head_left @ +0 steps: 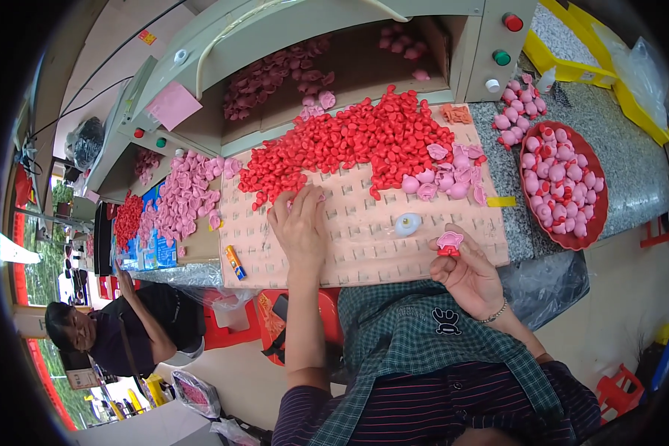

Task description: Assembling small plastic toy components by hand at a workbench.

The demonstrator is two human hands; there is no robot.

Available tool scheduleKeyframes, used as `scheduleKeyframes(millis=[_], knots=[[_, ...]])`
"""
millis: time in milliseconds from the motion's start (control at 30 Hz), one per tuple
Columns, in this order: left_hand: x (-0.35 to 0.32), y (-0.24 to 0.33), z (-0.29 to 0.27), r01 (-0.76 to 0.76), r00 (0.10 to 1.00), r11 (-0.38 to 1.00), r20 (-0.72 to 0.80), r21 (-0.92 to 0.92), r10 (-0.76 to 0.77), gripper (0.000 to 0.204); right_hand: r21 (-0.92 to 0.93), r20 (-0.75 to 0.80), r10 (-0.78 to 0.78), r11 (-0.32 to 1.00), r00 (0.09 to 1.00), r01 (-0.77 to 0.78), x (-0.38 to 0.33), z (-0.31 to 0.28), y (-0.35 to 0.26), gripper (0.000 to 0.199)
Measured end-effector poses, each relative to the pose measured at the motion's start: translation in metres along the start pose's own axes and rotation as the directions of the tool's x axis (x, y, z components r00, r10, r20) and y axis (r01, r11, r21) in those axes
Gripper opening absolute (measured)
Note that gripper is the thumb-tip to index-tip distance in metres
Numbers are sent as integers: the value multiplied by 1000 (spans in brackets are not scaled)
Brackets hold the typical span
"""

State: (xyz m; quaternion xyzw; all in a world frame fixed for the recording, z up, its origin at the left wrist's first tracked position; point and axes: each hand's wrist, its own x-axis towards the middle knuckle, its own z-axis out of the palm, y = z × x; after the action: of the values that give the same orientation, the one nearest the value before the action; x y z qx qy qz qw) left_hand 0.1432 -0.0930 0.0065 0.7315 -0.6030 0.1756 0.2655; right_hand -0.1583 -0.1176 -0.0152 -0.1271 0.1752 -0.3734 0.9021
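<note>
My right hand pinches a small toy figure part, a pink hollow shell on a red lower piece, just above the mat's front right edge. At the near edge of a heap of small red plastic pieces, my left hand has its fingers bent down and close together. Whatever lies under them is mostly hidden; a bit of pink shows beside the fingertips. Between the hands, a small whitish oval bottle lies on the pink mat. Loose pink shells lie right of the heap.
A red bowl of pink-and-red assembled pieces stands at right, with more beside it. Behind the heap is a machine opening holding pink parts. A yellow-blue glue tube lies at the mat's left. Another person sits at far left.
</note>
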Motion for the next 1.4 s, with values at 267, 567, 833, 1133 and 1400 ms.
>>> scheduleKeyframes(millis=[267, 567, 833, 1133, 1400], knots=[[-20, 32, -7, 162, 972, 953, 207, -257, -109, 25, -3, 57, 40, 999, 998, -40, -1, 0, 5, 42], [-50, 58, -15, 354, 927, 910, 213, -216, -310, 23, 65, 121, 197, 976, 973, -206, 6, -1, 17, 38], [-47, 35, -37, 323, 921, 911, 309, -257, -239, 34, 67, 117, 278, 956, 953, -287, 7, 0, 23, 39], [-36, -4, -39, 208, 873, 847, 484, -489, 65, 45, 51, 183, 369, 922, 911, -384, 12, 1, 26, 41], [-36, 2, -34, 62, 898, 891, 414, -450, 147, 45, -61, 275, 323, 946, 906, -319, 14, 5, 26, 50]])
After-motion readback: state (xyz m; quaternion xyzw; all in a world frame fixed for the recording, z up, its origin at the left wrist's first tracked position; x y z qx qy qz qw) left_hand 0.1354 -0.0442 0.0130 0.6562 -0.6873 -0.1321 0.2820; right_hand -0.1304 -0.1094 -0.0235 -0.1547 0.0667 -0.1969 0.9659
